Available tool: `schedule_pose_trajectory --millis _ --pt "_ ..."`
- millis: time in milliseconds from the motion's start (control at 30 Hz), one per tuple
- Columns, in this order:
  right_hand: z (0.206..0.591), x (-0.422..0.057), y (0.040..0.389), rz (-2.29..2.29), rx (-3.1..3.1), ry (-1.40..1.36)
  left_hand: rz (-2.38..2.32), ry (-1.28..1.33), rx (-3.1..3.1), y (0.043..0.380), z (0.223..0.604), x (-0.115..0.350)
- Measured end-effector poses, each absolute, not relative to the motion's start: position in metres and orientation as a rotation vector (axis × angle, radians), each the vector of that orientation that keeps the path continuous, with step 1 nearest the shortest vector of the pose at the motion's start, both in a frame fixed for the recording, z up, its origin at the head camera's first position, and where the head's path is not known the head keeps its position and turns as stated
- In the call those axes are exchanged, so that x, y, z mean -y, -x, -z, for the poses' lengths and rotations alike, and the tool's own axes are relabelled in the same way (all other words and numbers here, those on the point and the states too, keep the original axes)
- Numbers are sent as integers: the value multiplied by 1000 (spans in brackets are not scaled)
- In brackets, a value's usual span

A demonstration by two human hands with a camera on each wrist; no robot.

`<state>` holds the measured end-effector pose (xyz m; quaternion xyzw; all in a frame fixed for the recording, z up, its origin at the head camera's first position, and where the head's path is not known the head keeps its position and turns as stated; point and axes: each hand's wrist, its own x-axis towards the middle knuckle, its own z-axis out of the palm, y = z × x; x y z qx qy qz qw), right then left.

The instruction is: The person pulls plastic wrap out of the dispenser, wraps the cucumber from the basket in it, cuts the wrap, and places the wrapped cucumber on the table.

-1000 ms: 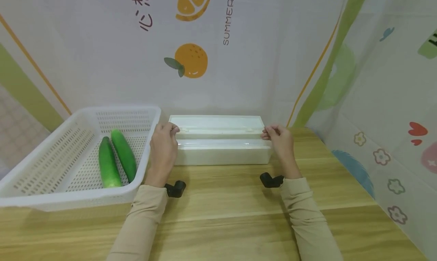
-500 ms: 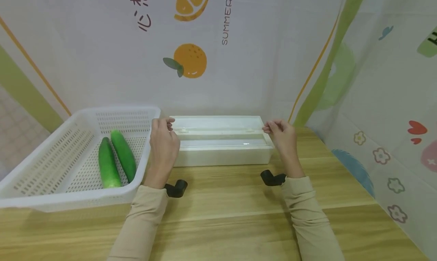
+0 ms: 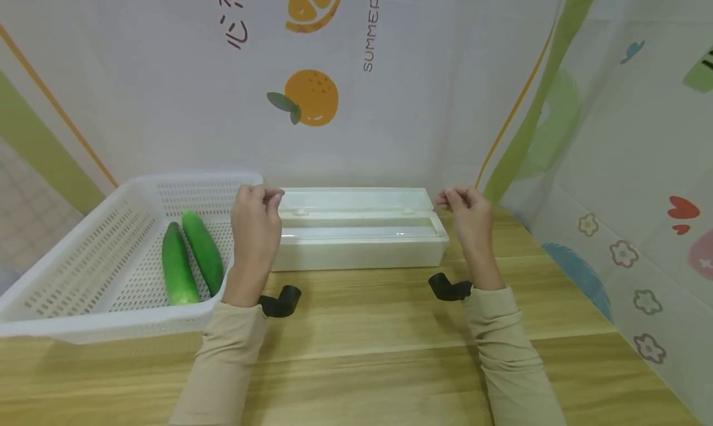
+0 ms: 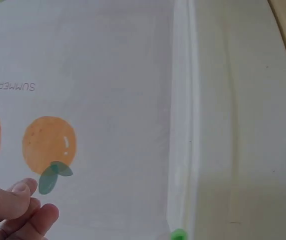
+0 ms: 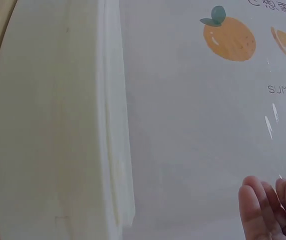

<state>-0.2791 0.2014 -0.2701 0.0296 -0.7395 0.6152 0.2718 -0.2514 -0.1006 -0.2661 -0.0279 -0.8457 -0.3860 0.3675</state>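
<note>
A long cream cling film dispenser box [image 3: 362, 256] lies on the table in the head view, its lid [image 3: 356, 199] tipped back. My left hand [image 3: 253, 234] is raised at the box's left end, thumb and fingers pinching a corner of clear cling film. At the other end my right hand [image 3: 472, 228] pinches the opposite corner. The cling film [image 5: 269, 127] is almost invisible; only glints in the right wrist view give it away. Its full extent cannot be made out. In the left wrist view the left fingertips [image 4: 27, 190] are together.
A white perforated basket [image 3: 72, 328] stands to the left, close beside the left hand, with two green cucumbers [image 3: 179, 268] in it. Black wrist mounts [image 3: 281, 302] jut inward above the wooden table [image 3: 356, 358]. A printed cloth [image 3: 390, 135] hangs right behind the box.
Both hands have risen and moved back from the box's opening, and they stand slightly farther apart. More of the opening shows. The basket and cucumbers have stayed put.
</note>
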Motion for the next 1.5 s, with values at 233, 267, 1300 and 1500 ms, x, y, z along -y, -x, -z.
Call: schedule_pose_trajectory --millis 233,267,1300,1500 --pt "266 -204 276 -1641 1958 -78 1007 94 2119 246 257 104" --pt "265 -204 276 -1639 1957 -78 1016 99 2105 246 256 105" --pt "234 -205 253 -1626 1717 -301 1093 138 1805 235 223 108" --pt "230 -205 248 -1621 1680 -326 1091 136 1803 231 218 107"
